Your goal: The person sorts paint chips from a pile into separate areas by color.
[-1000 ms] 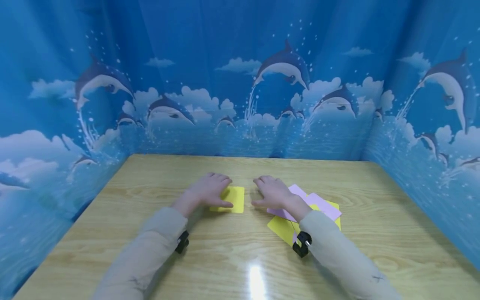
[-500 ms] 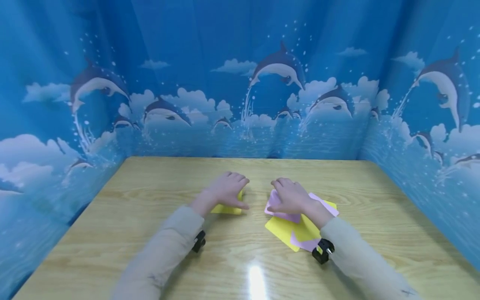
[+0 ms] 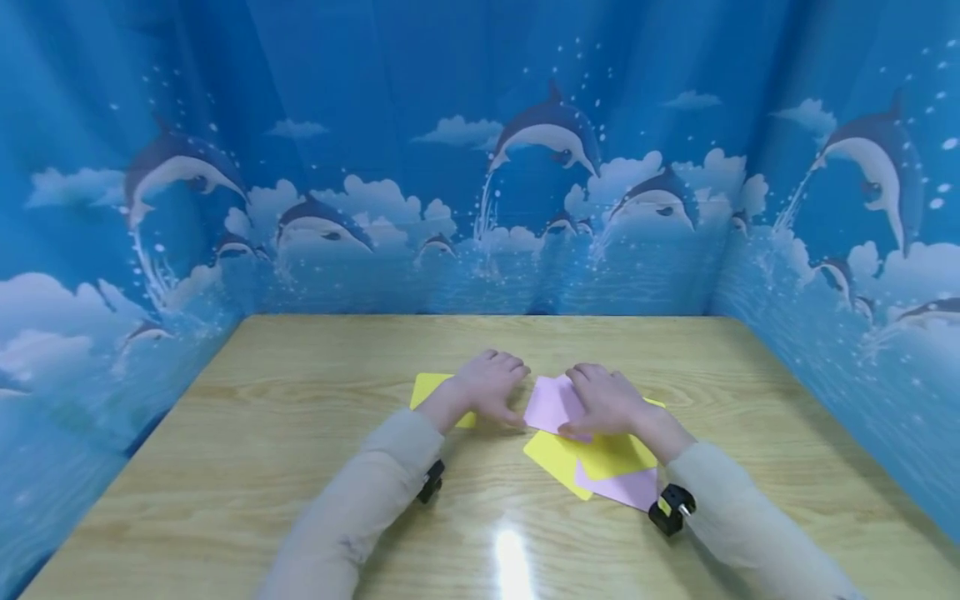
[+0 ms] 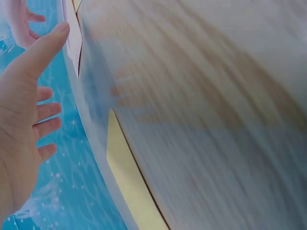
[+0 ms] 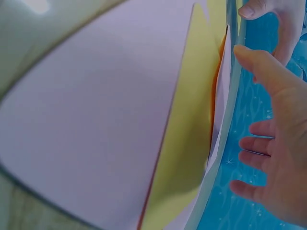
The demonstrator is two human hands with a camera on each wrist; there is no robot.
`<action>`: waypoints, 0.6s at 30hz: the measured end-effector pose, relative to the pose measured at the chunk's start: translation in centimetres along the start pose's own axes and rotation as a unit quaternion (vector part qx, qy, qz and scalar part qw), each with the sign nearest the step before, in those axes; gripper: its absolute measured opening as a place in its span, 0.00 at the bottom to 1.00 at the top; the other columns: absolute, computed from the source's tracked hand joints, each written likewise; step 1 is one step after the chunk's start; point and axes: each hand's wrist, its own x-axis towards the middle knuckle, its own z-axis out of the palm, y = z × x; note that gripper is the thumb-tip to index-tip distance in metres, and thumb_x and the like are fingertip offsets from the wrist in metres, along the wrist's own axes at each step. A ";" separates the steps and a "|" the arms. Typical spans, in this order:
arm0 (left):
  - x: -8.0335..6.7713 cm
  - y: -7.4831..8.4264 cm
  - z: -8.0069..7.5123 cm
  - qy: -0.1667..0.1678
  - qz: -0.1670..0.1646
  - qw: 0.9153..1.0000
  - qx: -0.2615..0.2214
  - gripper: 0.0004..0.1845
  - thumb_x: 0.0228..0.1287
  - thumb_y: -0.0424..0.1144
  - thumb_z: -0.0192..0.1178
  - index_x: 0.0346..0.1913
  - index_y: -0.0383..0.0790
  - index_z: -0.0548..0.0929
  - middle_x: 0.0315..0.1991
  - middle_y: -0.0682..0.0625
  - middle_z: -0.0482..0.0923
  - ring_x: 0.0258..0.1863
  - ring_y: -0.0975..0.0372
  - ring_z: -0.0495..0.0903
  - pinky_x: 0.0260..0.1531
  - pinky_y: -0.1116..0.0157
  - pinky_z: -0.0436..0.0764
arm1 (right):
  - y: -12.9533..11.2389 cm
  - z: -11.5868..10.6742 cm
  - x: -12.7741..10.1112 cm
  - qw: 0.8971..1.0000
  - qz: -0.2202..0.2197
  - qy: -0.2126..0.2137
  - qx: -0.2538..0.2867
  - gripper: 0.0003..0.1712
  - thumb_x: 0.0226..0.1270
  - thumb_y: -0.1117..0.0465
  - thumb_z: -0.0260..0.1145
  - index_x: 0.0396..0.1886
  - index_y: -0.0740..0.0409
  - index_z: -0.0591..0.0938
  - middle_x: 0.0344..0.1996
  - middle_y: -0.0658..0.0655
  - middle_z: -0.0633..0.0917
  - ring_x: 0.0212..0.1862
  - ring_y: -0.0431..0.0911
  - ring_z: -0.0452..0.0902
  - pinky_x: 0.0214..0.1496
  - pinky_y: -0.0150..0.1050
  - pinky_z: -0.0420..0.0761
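Observation:
My left hand (image 3: 491,387) hovers just right of a yellow square card (image 3: 429,387), its wrist hiding part of it. The left wrist view shows the fingers apart and nothing held, with that yellow card (image 4: 132,182) lying on the table below. My right hand (image 3: 606,404) is over a loose pile of cards, fingers relaxed and spread from the thumb. A pink card (image 3: 549,402) shows at its left, partly under it. Nearer lie yellow cards (image 3: 618,457) and another pink card (image 3: 632,488), overlapping. In the right wrist view the right hand (image 5: 283,139) holds nothing; whether it touches the pile is unclear.
The cards lie on a wood-grain table (image 3: 315,467). A blue curtain with printed dolphins (image 3: 420,267) encloses its back and sides. Black wrist-worn devices (image 3: 670,508) sit below both wrists. A light reflection glares at the table's near middle.
Both hands have moved right. The left hand has gone from over the lone yellow card to beside the pile, uncovering the card's left part. The right hand has uncovered more of the pile's left side.

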 end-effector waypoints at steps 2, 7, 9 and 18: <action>0.4 0.3 0.2 -0.001 0.007 1.000 0.002 0.49 0.49 0.74 0.52 0.65 0.40 0.65 0.61 0.47 0.67 0.61 0.56 0.64 0.62 0.57 0.60 | 0.1 0.1 -0.2 1.000 -0.002 -0.005 -0.001 0.52 0.49 0.34 0.65 0.63 0.68 0.66 0.60 0.67 0.68 0.61 0.60 0.63 0.54 0.62 0.67; 1.2 0.9 0.4 -0.015 0.013 1.000 0.004 0.49 0.49 0.74 0.51 0.66 0.40 0.65 0.63 0.47 0.66 0.62 0.56 0.63 0.62 0.58 0.59 | 0.6 0.3 -0.6 0.999 0.004 -0.035 0.003 0.56 0.48 0.31 0.65 0.64 0.69 0.64 0.62 0.69 0.65 0.63 0.61 0.60 0.56 0.63 0.65; 1.5 1.1 0.4 -0.023 0.014 1.000 0.003 0.49 0.49 0.74 0.51 0.66 0.40 0.64 0.63 0.47 0.65 0.62 0.56 0.62 0.63 0.58 0.59 | 0.8 0.3 -0.7 0.999 0.008 -0.046 0.008 0.58 0.47 0.30 0.64 0.65 0.70 0.63 0.63 0.69 0.63 0.64 0.62 0.58 0.57 0.63 0.64; 2.8 1.5 0.4 -0.055 0.010 0.998 -0.025 0.48 0.49 0.73 0.53 0.66 0.44 0.64 0.66 0.49 0.62 0.65 0.57 0.59 0.64 0.57 0.56 | 1.3 0.5 -0.8 0.996 0.009 -0.079 0.033 0.57 0.49 0.30 0.63 0.66 0.69 0.62 0.63 0.70 0.64 0.63 0.62 0.59 0.58 0.61 0.63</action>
